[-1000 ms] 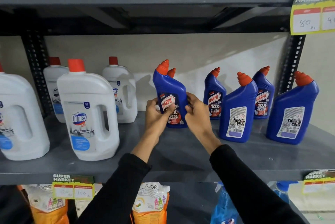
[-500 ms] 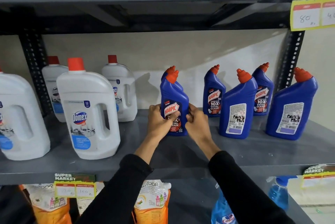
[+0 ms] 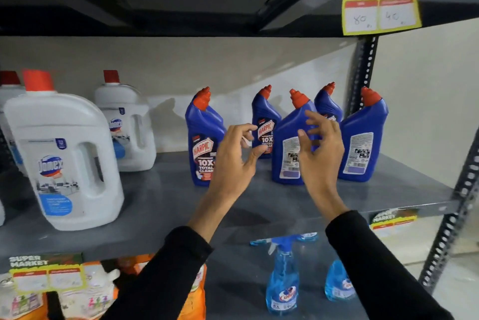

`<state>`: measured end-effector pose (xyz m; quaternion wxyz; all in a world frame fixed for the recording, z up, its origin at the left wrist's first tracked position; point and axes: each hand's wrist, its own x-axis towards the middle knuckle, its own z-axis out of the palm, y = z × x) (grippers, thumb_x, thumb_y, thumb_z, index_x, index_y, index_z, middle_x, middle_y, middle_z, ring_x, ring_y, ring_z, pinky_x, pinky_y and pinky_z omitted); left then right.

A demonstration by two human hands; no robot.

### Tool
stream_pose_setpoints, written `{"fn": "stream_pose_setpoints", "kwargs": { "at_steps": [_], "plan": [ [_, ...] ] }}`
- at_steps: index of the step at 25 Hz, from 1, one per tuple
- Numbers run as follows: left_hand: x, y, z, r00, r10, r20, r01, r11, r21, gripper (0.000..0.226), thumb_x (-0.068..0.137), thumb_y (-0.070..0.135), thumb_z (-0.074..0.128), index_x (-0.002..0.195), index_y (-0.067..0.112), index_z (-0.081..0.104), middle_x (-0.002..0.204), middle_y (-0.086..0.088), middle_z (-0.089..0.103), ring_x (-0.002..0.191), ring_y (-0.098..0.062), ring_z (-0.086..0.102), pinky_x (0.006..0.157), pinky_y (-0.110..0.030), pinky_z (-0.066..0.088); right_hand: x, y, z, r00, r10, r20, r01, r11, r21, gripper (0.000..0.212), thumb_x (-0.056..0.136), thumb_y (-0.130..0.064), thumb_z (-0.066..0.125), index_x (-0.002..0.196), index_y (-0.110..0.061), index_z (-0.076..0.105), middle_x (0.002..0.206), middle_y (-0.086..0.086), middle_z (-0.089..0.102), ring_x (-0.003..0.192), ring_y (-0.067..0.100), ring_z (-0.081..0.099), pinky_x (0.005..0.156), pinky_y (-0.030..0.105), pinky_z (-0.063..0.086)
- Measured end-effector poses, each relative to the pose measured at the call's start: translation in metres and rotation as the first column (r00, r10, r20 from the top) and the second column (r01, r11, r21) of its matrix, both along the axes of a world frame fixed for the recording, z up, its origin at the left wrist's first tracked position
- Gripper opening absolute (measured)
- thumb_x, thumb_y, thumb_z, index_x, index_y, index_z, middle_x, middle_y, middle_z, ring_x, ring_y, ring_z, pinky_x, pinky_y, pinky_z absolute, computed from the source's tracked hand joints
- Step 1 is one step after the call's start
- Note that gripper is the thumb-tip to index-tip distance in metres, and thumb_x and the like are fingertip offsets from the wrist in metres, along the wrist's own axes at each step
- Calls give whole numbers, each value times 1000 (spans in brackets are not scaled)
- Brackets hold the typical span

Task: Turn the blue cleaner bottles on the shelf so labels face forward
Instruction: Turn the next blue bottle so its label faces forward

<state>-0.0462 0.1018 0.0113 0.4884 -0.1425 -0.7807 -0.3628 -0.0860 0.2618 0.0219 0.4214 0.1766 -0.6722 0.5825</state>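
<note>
Several blue Harpic bottles with orange caps stand on the grey shelf [image 3: 160, 205]. The leftmost bottle [image 3: 203, 143] shows its front label. Behind, a second bottle [image 3: 264, 122] also shows its front label. The middle front bottle [image 3: 286, 148] and the rightmost bottle [image 3: 363, 146] show white back labels. Another bottle [image 3: 328, 104] stands behind, mostly hidden. My left hand [image 3: 236, 161] is open, just right of the leftmost bottle and off it. My right hand [image 3: 321, 148] is open with spread fingers in front of the middle front bottle; contact cannot be judged.
White Domex jugs [image 3: 64, 161] with red caps fill the shelf's left side. A perforated upright post [image 3: 363, 70] stands at the right. Below are blue spray bottles [image 3: 282, 283] and orange pouches [image 3: 197, 291]. A yellow price tag [image 3: 381, 0] hangs from the shelf above.
Both hands let go of the leftmost blue bottle, which now stands with its label forward. They moved right toward the middle front bottle. The camera view shifted right.
</note>
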Motion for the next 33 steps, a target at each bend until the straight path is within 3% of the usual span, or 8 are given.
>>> {"fn": "stream_pose_setpoints", "kwargs": {
  "at_steps": [3,6,9,13,18,23,28,33],
  "plan": [
    [-35,34,-3,935,-110,337,37,975,217,42,90,23,64,129,13,51,121,-4,63,95,-8,62,86,-25,55,-29,28,-16,981,-50,187,26,991,131,56,87,-10,67,138,-18,44,127,4,52,111,16,57,90,28,52],
    [-59,54,-16,844,-212,493,-6,915,404,35,92,22,61,125,12,55,121,-5,67,92,-9,66,77,-22,56,-48,40,-31,889,117,442,-242,941,236,56,91,-17,64,141,-10,40,131,6,58,117,18,58,92,31,50],
    [-61,67,-25,884,-142,446,-83,891,447,31,92,18,62,121,9,60,109,0,69,80,-1,66,62,-10,53,-54,41,-34,827,189,529,-366,896,252,34,95,-19,58,126,-10,47,124,7,63,111,19,62,89,34,53],
    [-61,73,-25,937,-32,349,-131,892,432,28,90,15,64,118,12,66,107,-6,74,90,-15,73,77,-29,60,-52,43,-27,824,277,494,-419,886,201,29,96,-15,56,123,-9,47,115,3,63,100,14,62,76,22,52],
    [-52,96,3,988,74,137,-122,913,389,36,90,20,65,125,8,64,100,4,72,87,-6,71,80,-21,58,-48,42,-8,919,271,285,-311,945,105,30,95,-15,57,123,-11,48,112,4,65,94,15,65,71,20,55],
    [-52,117,15,988,-81,128,18,902,432,26,89,37,64,105,16,64,82,1,73,74,-9,71,70,-20,57,-35,29,-12,952,268,146,-288,947,143,30,92,-20,60,121,-22,52,105,-2,63,91,10,64,74,25,56],
    [-54,95,11,961,-245,126,131,810,571,30,95,33,56,117,13,56,89,-6,68,79,-15,70,71,-26,58,-34,31,-25,950,296,103,-313,892,326,52,88,8,52,126,-25,62,105,1,62,96,9,60,79,17,51],
    [-49,71,4,917,-367,158,184,737,650,27,100,29,46,120,13,39,104,3,63,89,-9,66,74,-24,58,-46,33,-18,755,544,367,-580,814,-14,74,82,6,69,141,-27,39,130,-2,54,111,12,60,68,9,53]
  ]
}}
